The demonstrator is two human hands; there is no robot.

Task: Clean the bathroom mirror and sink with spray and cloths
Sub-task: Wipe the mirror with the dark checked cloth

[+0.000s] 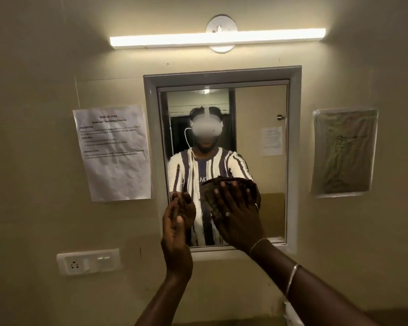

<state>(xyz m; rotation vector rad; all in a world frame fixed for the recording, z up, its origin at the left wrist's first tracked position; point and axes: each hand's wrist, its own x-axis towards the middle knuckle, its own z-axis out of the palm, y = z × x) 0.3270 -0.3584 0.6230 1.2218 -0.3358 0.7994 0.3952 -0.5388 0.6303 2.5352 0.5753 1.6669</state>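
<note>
The framed mirror hangs on the wall straight ahead. My right hand lies flat with straight fingers on a dark brown cloth and presses it against the lower glass. My left hand is raised at the mirror's lower left edge, its fingertips touching the glass and holding nothing. Neither the spray bottle nor the sink is in view.
A lit tube lamp is mounted above the mirror. A printed sheet is taped on the wall to the left, a plastic-covered sheet to the right. A switch and socket plate sits lower left.
</note>
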